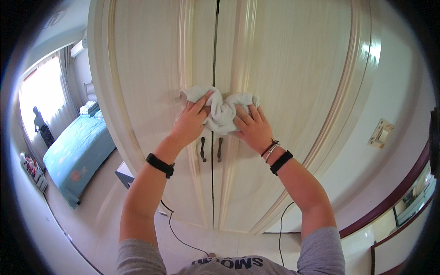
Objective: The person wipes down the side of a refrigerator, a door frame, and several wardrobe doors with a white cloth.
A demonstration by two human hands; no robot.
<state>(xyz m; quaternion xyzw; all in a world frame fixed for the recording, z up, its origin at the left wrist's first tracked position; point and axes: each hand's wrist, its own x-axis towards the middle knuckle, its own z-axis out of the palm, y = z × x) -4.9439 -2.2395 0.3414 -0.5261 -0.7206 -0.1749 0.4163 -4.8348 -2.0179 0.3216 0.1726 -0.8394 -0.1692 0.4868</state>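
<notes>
A crumpled white cloth point(221, 111) lies bunched against the upright doors of a pale wood-grain wardrobe point(147, 62), across the dark gap between them. My left hand point(192, 120) grips the cloth's left part, its fingers partly under a fold. On the right part, my right hand point(252, 125) has its fingers spread over the fabric and pressed toward the right door. Just below the cloth are two dark metal handles, the left one point(203, 150) and the right one point(220, 150). Each wrist wears a black band.
A bed with a light blue cover point(80, 147) stands at the far left by a bright curtained window point(43, 96), where a person point(43, 127) is visible. A wall switch plate point(381, 133) is on the right. Thin black cables point(175, 233) hang beside both my arms.
</notes>
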